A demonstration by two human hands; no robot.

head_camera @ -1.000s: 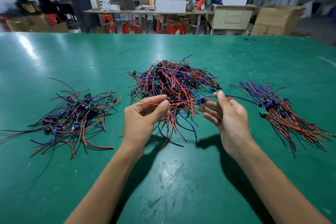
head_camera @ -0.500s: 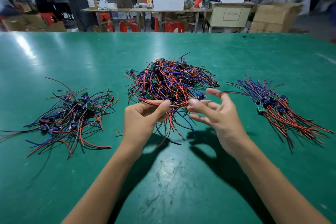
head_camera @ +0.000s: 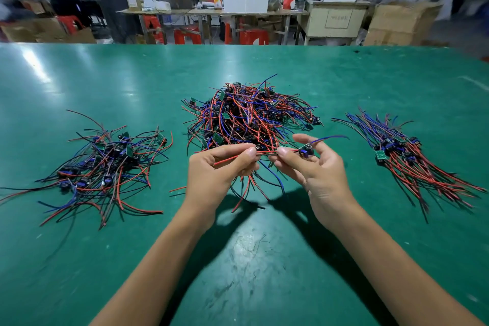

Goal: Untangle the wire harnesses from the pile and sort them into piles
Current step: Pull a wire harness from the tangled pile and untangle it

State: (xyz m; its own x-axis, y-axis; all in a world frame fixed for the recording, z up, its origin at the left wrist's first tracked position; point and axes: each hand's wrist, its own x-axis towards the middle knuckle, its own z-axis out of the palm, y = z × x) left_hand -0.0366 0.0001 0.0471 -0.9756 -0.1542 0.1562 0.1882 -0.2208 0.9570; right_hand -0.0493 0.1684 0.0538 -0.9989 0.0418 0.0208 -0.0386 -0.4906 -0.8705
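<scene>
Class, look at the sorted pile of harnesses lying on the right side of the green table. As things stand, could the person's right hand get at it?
Probably yes. The right hand is beside the sorted pile, with only bare table between them. But its fingers pinch a harness shared with the left hand, so it isn't free.

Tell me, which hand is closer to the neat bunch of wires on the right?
Right. The right hand sits just beside the neat bunch; the left hand is farther, beyond the right one.
</scene>
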